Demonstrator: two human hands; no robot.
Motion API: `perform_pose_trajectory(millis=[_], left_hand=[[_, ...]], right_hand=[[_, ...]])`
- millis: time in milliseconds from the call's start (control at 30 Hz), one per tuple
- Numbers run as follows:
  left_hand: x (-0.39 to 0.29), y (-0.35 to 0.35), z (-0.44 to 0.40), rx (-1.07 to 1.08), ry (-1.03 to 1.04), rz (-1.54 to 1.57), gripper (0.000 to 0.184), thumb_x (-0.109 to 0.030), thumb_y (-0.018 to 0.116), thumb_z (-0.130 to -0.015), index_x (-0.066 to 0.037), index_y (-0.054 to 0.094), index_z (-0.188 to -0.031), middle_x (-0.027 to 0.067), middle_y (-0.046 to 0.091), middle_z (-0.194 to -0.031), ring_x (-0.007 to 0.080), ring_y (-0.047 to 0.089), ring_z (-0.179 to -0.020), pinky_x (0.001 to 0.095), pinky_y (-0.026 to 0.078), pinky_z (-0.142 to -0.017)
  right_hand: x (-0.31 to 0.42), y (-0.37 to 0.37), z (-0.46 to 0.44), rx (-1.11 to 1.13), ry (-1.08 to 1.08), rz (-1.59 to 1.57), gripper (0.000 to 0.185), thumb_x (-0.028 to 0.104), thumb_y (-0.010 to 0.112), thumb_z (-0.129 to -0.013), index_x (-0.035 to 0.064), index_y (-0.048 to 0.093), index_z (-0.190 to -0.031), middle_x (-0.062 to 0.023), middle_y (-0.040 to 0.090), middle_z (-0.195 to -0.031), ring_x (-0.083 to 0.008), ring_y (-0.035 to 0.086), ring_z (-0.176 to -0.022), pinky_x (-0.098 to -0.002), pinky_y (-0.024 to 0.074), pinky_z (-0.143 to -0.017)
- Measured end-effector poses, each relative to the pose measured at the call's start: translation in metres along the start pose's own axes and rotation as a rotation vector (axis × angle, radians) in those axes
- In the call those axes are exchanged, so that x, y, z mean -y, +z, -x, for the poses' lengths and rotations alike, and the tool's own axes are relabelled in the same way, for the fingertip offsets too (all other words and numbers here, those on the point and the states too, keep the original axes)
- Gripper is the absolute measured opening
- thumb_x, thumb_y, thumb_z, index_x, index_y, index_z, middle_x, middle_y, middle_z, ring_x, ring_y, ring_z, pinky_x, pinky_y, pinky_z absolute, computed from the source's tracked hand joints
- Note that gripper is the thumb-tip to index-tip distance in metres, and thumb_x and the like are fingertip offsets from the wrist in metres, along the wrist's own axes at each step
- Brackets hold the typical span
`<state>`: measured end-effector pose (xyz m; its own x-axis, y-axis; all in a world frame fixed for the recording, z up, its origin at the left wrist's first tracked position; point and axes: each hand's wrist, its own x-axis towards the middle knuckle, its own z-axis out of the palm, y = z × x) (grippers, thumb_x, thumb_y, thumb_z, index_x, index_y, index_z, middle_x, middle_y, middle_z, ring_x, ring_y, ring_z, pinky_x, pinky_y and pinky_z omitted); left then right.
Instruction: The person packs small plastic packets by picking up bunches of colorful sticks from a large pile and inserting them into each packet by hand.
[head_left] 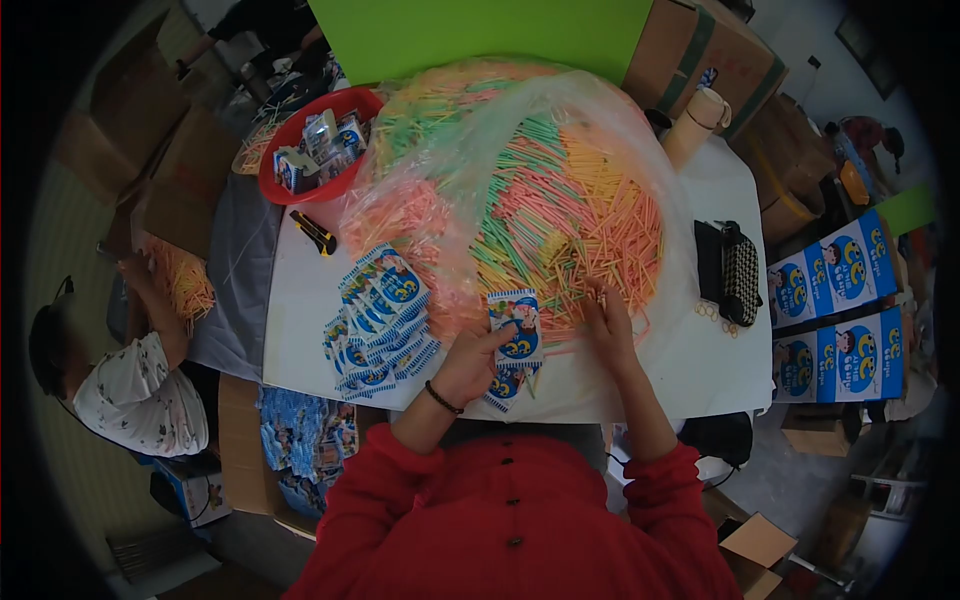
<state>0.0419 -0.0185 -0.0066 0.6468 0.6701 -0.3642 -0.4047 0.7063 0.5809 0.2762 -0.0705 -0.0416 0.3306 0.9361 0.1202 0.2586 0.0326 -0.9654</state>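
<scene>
My left hand (468,368), with a dark beaded bracelet at the wrist, grips a blue-and-white printed packet (520,350), the thumb across its front. Another such packet (503,388) lies partly under it. My right hand (610,328) is at the near edge of a heap of thin pastel sticks (545,200). Its fingers are extended among the sticks and slightly apart, with no grasp visible. The sticks, pink, green, yellow and orange, lie in a large clear plastic bag (460,210). Left of my left hand is a pile of similar packets (380,325).
On the white table (300,340) are a red basin (275,185) with packs, a yellow-black box cutter (314,232), a cream bottle (697,125) and a checkered pouch (740,275). Blue cartons (840,350) stand right; a co-worker (140,390) sits left, near a packet-filled box (240,440).
</scene>
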Motion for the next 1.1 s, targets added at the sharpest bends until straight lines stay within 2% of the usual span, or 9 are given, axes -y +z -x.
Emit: perform_pose_trajectory(millis=[67, 233, 333, 467, 533, 633, 767, 833, 1100], left_hand=[[0.001, -0.003, -0.001, -0.017, -0.049, 0.039, 0.028, -0.01, 0.057, -0.093, 0.003, 0.055, -0.119, 0.0126, 0.066, -0.108, 0.0223, 0.067, -0.094, 0.0377, 0.056, -0.08], [-0.011, 0.005, 0.006, -0.062, -0.083, 0.108, 0.029, -0.014, 0.055, -0.095, 0.003, 0.054, -0.118, 0.0128, 0.066, -0.107, 0.0227, 0.067, -0.092, 0.038, 0.057, -0.08], [-0.011, 0.006, 0.005, -0.088, -0.116, 0.137, 0.029, -0.017, 0.055, -0.096, 0.003, 0.056, -0.117, 0.0121, 0.067, -0.106, 0.0222, 0.068, -0.091, 0.0365, 0.057, -0.079], [0.002, -0.006, 0.002, -0.063, -0.059, 0.004, 0.026, -0.016, 0.057, -0.095, 0.004, 0.061, -0.111, 0.0096, 0.069, -0.1, 0.0183, 0.068, -0.086, 0.0313, 0.056, -0.076], [0.008, -0.01, 0.002, -0.05, -0.007, -0.065, 0.025, -0.015, 0.059, -0.094, 0.004, 0.063, -0.109, 0.0088, 0.069, -0.098, 0.0166, 0.068, -0.084, 0.0294, 0.056, -0.074], [0.009, -0.01, 0.003, -0.037, 0.082, -0.128, 0.022, -0.012, 0.06, -0.093, 0.004, 0.065, -0.107, 0.007, 0.07, -0.095, 0.0129, 0.066, -0.081, 0.0257, 0.054, -0.072], [0.01, -0.014, 0.002, 0.004, 0.265, -0.386, 0.021, -0.007, 0.059, -0.092, 0.002, 0.066, -0.11, 0.0032, 0.069, -0.093, 0.0072, 0.062, -0.081, 0.0211, 0.05, -0.072], [0.007, -0.01, 0.005, -0.001, 0.259, -0.468, 0.022, -0.006, 0.059, -0.092, 0.002, 0.065, -0.112, 0.0022, 0.069, -0.094, 0.0059, 0.061, -0.082, 0.0206, 0.049, -0.072], [0.007, -0.002, 0.006, 0.039, 0.281, -0.672, 0.03, -0.004, 0.059, -0.091, 0.001, 0.061, -0.121, 0.0017, 0.068, -0.102, 0.0055, 0.06, -0.089, 0.0211, 0.048, -0.078]], right_hand=[[-0.003, -0.002, -0.003, -0.005, -0.078, 0.143, 0.017, 0.008, 0.046, -0.098, 0.0048, 0.056, -0.111, -0.0017, 0.058, -0.097, -0.01, 0.056, -0.089, -0.0246, 0.047, -0.083], [0.005, -0.017, -0.019, -0.331, 0.548, -1.104, 0.016, 0.016, 0.044, -0.101, 0.0054, 0.052, -0.11, -0.0044, 0.057, -0.096, -0.0171, 0.057, -0.092, -0.0361, 0.0495, -0.089], [0.021, -0.022, -0.014, -0.215, 0.64, -1.182, 0.02, 0.017, 0.046, -0.1, 0.0037, 0.049, -0.115, -0.0051, 0.058, -0.093, -0.0178, 0.056, -0.095, -0.0319, 0.0479, -0.091], [0.02, -0.013, -0.006, -0.268, 0.504, -0.92, 0.018, 0.016, 0.042, -0.101, 0.0048, 0.051, -0.112, -0.0058, 0.058, -0.101, -0.018, 0.054, -0.102, -0.038, 0.048, -0.092], [0.024, -0.012, 0.0, -0.139, 0.206, -0.233, 0.016, 0.014, 0.044, -0.1, 0.005, 0.053, -0.11, -0.0086, 0.059, -0.11, -0.017, 0.053, -0.105, -0.0348, 0.0467, -0.092], [0.003, -0.014, 0.003, 0.011, -0.052, 0.072, 0.015, 0.014, 0.044, -0.101, 0.0059, 0.055, -0.108, -0.0107, 0.059, -0.116, -0.0153, 0.053, -0.108, -0.0321, 0.0461, -0.091], [0.023, -0.008, 0.003, -0.129, -0.024, -0.225, 0.016, 0.018, 0.042, -0.102, 0.0071, 0.053, -0.105, -0.0099, 0.061, -0.11, -0.0177, 0.056, -0.107, -0.0337, 0.0457, -0.092], [0.059, -0.001, 0.004, -0.097, 0.045, -0.694, 0.016, 0.02, 0.039, -0.103, 0.0083, 0.051, -0.104, -0.0109, 0.062, -0.108, -0.02, 0.058, -0.106, -0.036, 0.044, -0.094], [0.105, 0.032, 0.012, 0.204, -0.049, -0.674, 0.017, 0.019, 0.038, -0.102, 0.0068, 0.05, -0.106, -0.0102, 0.062, -0.108, -0.0167, 0.058, -0.103, -0.0365, 0.0404, -0.096]])
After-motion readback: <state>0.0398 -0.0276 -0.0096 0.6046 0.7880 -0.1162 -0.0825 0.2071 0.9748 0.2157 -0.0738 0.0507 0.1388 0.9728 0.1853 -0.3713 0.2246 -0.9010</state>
